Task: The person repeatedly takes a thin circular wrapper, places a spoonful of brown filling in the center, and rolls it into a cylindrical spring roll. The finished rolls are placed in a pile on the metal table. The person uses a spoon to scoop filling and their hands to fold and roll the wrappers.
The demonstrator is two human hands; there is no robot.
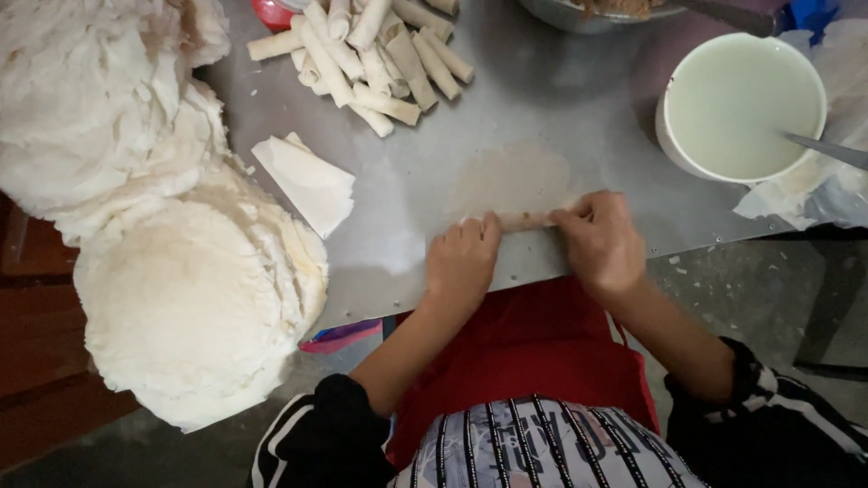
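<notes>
**So, both hands on one thin roll**

Left hand [463, 258] and right hand [601, 242] press curled fingers [479, 228] onto a thin pale wrapper roll [527, 220] near the grey metal desk [506, 117] front edge. Finished rolls [366, 54] piled farther back, white bowl [740, 107] off right.

A heap of finished rolls [366, 56] lies at the far side of the grey metal table [561, 99]. Stacks of thin round wrappers [190, 298] crowd one side — a folded wrapper [307, 181] just beside them. A white bowl [737, 104] of pale liquid holds a utensil handle [827, 149].
</notes>
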